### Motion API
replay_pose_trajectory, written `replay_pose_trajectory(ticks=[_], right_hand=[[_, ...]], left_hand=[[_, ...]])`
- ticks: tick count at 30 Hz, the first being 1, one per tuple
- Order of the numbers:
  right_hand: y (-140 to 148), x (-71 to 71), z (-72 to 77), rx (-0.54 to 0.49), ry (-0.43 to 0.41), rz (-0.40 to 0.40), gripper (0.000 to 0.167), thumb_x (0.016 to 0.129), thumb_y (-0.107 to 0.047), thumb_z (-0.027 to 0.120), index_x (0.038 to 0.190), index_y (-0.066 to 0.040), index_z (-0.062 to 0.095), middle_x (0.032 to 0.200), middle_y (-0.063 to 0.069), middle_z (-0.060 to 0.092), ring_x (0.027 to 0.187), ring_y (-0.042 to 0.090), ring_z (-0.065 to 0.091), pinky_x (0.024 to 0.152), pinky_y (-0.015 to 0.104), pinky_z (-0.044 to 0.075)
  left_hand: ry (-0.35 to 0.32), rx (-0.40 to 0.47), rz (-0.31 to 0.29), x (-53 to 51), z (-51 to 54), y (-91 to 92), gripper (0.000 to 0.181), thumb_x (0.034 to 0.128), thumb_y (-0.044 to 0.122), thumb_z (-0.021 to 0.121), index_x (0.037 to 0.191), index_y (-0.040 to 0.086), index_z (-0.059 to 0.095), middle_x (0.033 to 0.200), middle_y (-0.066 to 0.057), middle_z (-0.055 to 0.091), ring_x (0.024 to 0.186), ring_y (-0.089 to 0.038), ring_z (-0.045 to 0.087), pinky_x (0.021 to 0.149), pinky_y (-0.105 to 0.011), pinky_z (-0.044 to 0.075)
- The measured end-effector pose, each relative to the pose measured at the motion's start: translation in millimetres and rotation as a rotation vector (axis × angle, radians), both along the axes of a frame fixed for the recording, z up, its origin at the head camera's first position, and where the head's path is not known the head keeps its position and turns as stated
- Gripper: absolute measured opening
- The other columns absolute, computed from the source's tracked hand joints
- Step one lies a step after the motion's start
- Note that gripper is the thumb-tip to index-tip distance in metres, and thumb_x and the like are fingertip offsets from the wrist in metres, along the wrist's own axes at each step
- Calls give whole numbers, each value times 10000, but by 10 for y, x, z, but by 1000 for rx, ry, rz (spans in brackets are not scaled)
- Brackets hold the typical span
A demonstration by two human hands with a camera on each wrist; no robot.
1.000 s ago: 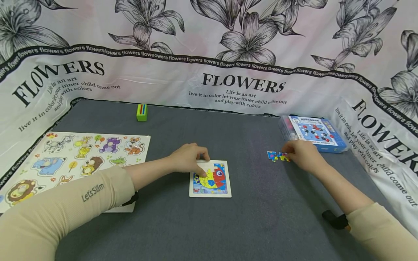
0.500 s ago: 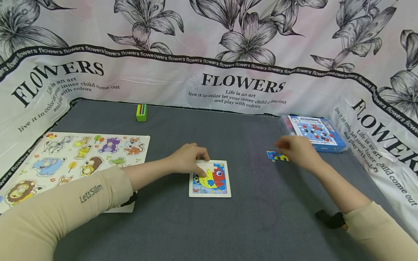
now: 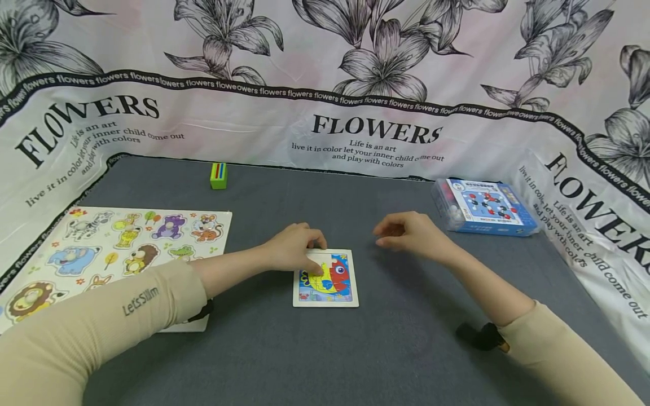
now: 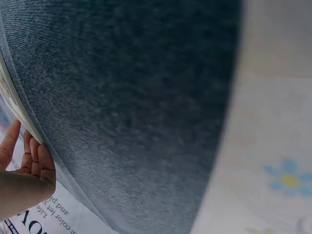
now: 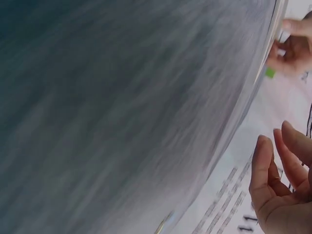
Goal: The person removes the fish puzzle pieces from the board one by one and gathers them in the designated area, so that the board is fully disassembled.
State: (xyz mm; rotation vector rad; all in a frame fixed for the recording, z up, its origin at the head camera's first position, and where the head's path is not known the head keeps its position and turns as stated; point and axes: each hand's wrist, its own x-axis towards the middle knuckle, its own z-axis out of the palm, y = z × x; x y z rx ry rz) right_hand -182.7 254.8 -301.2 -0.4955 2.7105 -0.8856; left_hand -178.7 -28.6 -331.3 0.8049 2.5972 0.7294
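My left hand (image 3: 293,248) holds the fish jigsaw puzzle (image 3: 341,290) in its white frame, with the thumb on the picture and the fingers at the far left corner. In the left wrist view, the fingers of that left hand (image 4: 31,170) meet the frame's edge. The puzzle shows a red-headed fish with a yellow body on blue. My right hand (image 3: 413,235) is above the table to the right of the puzzle, its fingers loosely bent. In the right wrist view, a gap shows between the thumb and fingers of this right hand (image 5: 285,185), and no piece is seen there.
An animal peg board (image 3: 167,248) lies on the left, partly under my left forearm. Farther back stands a small green box (image 3: 219,176) with coloured stripes. A blue-and-clear molecule-kit box (image 3: 490,208) is at the back right. A flower-printed cloth (image 3: 376,96) rises behind the table.
My right hand has moved left from the loose puzzle pieces toward the framed puzzle. Those pieces, visible before, are now out of sight where the hand is. My left hand has stayed put.
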Motion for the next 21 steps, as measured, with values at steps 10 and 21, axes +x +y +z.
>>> replay_pose_trajectory(ticks=[10, 21], right_hand=[[-422, -50, -65, -99, -128, 172, 210, 887, -164, 729, 1087, -103, 711, 979, 63, 716, 840, 138, 655, 760, 286, 556], [-535, -57, -189, -66, -115, 293, 166, 874, -104, 733, 1039, -119, 727, 929, 30, 716, 830, 106, 640, 752, 250, 542]], left_hand=[[-1, -2, -18, -44, 33, 161, 496, 767, 348, 832, 1177, 120, 671, 963, -64, 571, 913, -183, 486, 693, -248, 368], [-47, -19, 6, -55, 21, 256, 520, 738, 345, 857, 1163, 116, 663, 985, -78, 577, 903, -194, 485, 672, -249, 367]])
